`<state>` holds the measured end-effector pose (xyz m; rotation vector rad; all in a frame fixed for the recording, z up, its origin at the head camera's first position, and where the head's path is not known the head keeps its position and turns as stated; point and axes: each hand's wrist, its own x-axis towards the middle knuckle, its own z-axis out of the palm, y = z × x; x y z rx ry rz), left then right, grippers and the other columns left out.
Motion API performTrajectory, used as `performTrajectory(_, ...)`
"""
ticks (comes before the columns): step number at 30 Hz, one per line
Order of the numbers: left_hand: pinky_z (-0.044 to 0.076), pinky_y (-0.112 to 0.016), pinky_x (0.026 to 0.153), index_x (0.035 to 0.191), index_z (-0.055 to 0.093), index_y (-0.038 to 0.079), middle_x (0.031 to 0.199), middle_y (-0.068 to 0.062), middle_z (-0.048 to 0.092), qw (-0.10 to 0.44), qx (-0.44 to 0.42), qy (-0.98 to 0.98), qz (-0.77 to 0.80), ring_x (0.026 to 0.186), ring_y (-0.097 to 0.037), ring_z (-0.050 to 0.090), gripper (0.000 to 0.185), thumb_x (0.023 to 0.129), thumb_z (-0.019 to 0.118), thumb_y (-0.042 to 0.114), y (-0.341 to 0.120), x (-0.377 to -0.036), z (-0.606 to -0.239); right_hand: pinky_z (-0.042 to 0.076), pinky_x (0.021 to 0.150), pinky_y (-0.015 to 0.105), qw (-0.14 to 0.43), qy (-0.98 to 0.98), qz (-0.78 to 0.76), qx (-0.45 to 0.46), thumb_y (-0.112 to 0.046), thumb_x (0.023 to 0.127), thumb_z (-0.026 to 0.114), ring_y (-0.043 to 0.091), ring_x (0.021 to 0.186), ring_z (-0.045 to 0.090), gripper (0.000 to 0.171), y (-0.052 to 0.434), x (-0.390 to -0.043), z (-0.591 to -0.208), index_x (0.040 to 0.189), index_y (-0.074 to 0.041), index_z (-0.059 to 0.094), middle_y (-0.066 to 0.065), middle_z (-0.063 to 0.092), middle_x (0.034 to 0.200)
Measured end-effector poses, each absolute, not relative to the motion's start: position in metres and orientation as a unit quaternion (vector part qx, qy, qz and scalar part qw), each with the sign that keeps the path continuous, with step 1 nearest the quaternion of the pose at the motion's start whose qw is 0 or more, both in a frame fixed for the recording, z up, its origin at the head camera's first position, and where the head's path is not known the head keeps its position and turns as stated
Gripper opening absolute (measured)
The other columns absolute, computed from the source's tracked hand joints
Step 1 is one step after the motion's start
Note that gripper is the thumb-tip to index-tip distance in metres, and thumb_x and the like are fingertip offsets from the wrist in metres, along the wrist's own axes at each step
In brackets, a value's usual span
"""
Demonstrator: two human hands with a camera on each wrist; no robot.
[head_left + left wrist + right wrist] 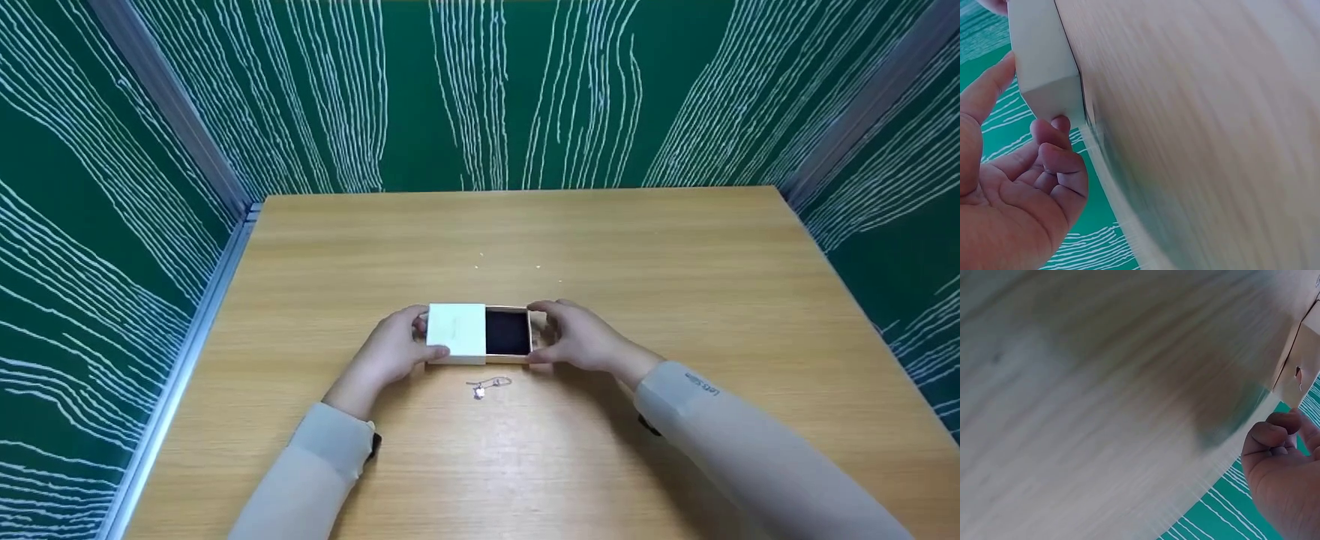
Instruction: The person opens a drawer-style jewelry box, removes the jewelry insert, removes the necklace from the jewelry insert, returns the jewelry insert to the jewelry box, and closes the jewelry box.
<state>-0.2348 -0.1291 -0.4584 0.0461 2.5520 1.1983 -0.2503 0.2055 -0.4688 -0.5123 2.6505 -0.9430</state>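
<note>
A small white sliding box lies on the wooden table in the head view, its drawer [508,332] partly out to the right of the sleeve [456,330]. Black padding fills the part of the drawer that shows. My left hand [394,345] grips the sleeve at its left end, thumb on the near edge. At the drawer's right end, my right hand [581,334] holds it between thumb and fingers. Just in front of the box lies a thin silvery chain [491,384] with small charms. Each wrist view shows one end of the box beside curled fingers.
The wooden table [337,247] has a few tiny pale specks beyond the box. Green walls [409,90] with white wavy lines stand around its back and sides. A metal rail [187,345] runs along the left edge.
</note>
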Motion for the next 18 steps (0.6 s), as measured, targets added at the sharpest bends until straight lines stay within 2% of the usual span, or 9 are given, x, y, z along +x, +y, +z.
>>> performTrajectory(2,0.052,-0.05,0.121,0.167,0.053,0.01,0.148,-0.012,0.07,0.164,0.009,0.892,0.421,0.129,-0.03,0.062,0.085,0.095,0.095,0.023,-0.129,-0.234,-0.457,0.052,0.116,0.058,0.145,0.914,-0.335,-0.178,-0.039,0.084,0.101,0.032,0.12,0.064,0.1,0.204,-0.251,-0.469,0.165,-0.003,0.054,0.017,0.071,0.131)
performTrajectory(4,0.051,-0.05,0.123,0.169,0.051,0.009,0.15,-0.013,0.069,0.166,0.005,0.891,0.422,0.131,-0.031,0.062,0.087,0.094,0.095,0.023,-0.129,-0.234,-0.456,0.052,0.117,0.058,0.149,0.911,-0.342,-0.176,-0.037,0.085,0.101,0.031,0.119,0.064,0.099,0.203,-0.251,-0.469,0.166,-0.003,0.054,0.016,0.072,0.129)
performTrajectory(11,0.043,-0.054,0.133,0.168,0.051,0.008,0.152,-0.013,0.069,0.163,0.011,0.895,0.414,0.137,-0.031,0.061,0.087,0.095,0.094,0.024,-0.129,-0.234,-0.456,0.051,0.097,0.041,0.159,0.902,-0.361,-0.174,-0.033,0.086,0.101,0.019,0.095,0.059,0.098,0.197,-0.251,-0.468,0.166,-0.004,0.053,0.005,0.067,0.103)
performTrajectory(18,0.041,-0.055,0.135,0.168,0.052,0.007,0.154,-0.014,0.068,0.165,0.013,0.894,0.416,0.143,-0.032,0.061,0.085,0.096,0.094,0.024,-0.128,-0.234,-0.455,0.051,0.093,0.04,0.17,0.896,-0.375,-0.168,-0.032,0.086,0.101,0.018,0.093,0.058,0.099,0.19,-0.251,-0.466,0.168,-0.007,0.051,0.005,0.066,0.101)
